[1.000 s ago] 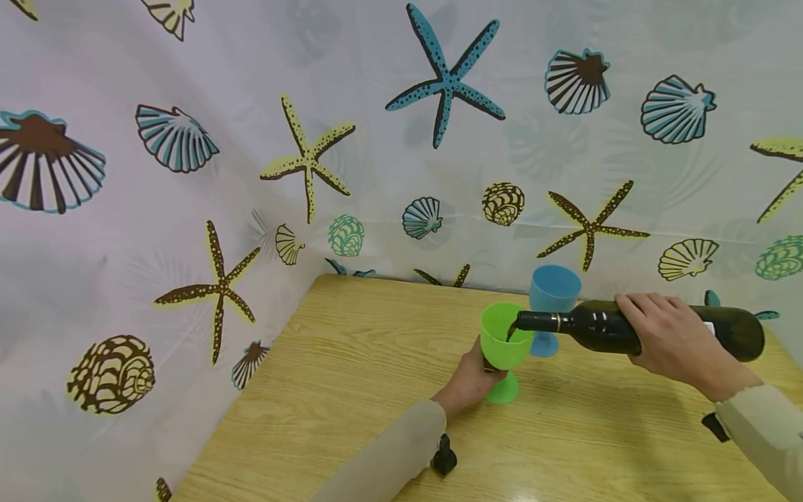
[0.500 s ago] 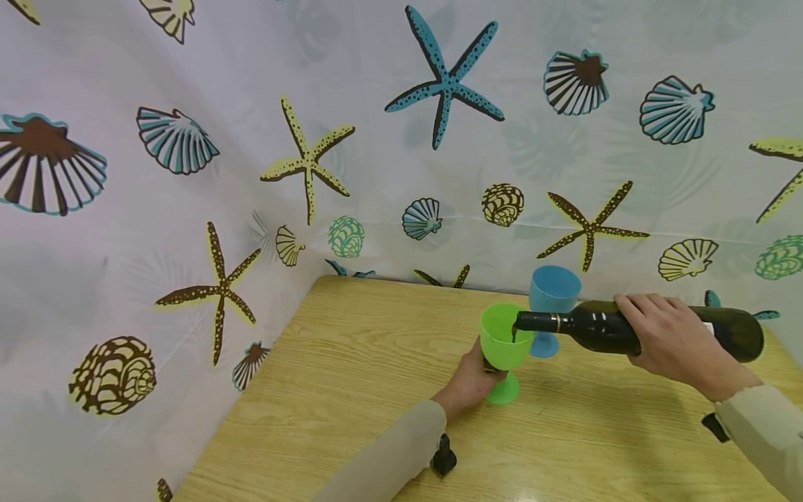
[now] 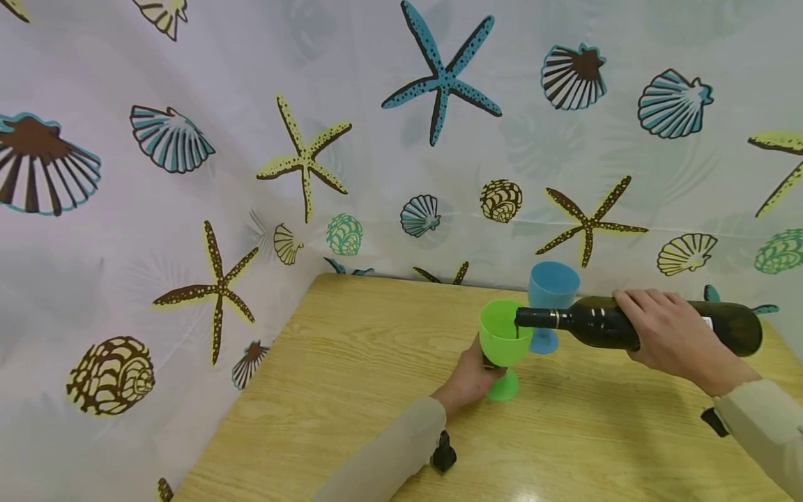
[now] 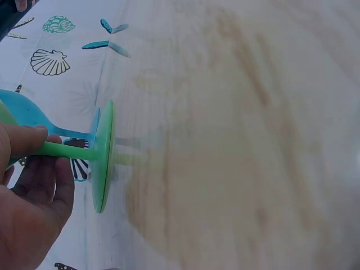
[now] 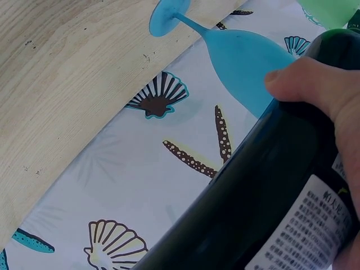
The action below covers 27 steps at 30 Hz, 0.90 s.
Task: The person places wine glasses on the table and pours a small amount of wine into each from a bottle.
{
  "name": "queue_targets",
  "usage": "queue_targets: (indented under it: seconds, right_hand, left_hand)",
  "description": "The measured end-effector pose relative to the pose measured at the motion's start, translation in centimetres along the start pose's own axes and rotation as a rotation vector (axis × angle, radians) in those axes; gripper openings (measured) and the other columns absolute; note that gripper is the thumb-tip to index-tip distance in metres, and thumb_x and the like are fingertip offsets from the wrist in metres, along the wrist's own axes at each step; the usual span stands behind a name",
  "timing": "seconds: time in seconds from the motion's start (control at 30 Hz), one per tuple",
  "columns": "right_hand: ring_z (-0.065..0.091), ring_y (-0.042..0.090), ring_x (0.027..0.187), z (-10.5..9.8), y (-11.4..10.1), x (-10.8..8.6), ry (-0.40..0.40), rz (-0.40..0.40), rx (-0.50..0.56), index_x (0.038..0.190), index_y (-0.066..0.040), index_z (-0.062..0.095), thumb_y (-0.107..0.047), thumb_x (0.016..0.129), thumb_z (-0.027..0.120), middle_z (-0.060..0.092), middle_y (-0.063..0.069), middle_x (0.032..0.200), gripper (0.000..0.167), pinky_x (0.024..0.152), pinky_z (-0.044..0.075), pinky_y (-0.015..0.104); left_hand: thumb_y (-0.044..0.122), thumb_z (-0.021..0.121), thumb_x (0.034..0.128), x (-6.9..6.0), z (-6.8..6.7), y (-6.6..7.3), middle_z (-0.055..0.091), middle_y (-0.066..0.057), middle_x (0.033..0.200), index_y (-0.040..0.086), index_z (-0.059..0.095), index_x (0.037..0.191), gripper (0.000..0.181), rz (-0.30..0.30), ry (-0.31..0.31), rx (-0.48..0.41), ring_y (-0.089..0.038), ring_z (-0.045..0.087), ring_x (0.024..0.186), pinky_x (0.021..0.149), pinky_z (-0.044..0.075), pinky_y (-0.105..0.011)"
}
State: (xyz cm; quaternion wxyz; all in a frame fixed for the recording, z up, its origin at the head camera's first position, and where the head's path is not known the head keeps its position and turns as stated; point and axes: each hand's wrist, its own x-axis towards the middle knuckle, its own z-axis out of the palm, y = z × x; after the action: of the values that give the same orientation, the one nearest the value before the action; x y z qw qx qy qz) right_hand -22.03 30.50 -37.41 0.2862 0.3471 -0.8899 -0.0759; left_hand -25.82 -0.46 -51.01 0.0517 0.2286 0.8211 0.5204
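Observation:
A green goblet [image 3: 504,345] is held by my left hand [image 3: 469,380], whose fingers wrap the stem just under the bowl. In the left wrist view thumb and fingers of the left hand [image 4: 34,185] pinch the stem above the round green base [image 4: 103,157]. My right hand [image 3: 677,339] grips a dark bottle [image 3: 602,323] around its body, tilted nearly level. The bottle's mouth lies over the goblet's rim, and a thin dark stream falls inside. In the right wrist view the bottle [image 5: 242,185] shows a white label, with the right hand [image 5: 332,95] around it.
Just behind the green goblet and the bottle's neck, a blue goblet [image 3: 553,286] stands upright on the wooden table [image 3: 351,362]. A curtain [image 3: 376,167] printed with shells and starfish hangs along the table's back and left side.
The stream from the bottle looks thinner than a second ago. Both hands keep their grips and have hardly moved; the head view has shifted slightly.

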Motion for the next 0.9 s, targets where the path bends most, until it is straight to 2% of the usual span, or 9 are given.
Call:
queue_targets:
  seconds: [0.37, 0.9]
  right_hand:
    - [0.058, 0.042, 0.091, -0.2, 0.15, 0.25, 0.003, 0.005, 0.002, 0.119, 0.011, 0.051, -0.029, 0.038, 0.095, 0.058, 0.027, 0.107, 0.1, 0.074, 0.048, 0.057]
    - [0.058, 0.042, 0.091, -0.18, 0.0, 0.07, -0.012, -0.001, 0.003, 0.118, 0.011, 0.051, -0.028, 0.037, 0.096, 0.057, 0.027, 0.107, 0.101, 0.073, 0.048, 0.057]
  left_hand:
    - [0.005, 0.063, 0.0908, 0.3, -0.21, 0.09, 0.058, -0.006, 0.113, 0.012, 0.039, 0.129, 0.046, 0.025, 0.001, 0.015, -0.02, 0.06, 0.105, 0.086, 0.05, -0.031]
    - [0.004, 0.063, 0.0902, -0.07, -0.08, 0.13, 0.058, -0.006, 0.111, 0.01, 0.039, 0.128, 0.045, 0.018, 0.005, -0.004, -0.021, 0.06, 0.105, 0.086, 0.05, -0.032]
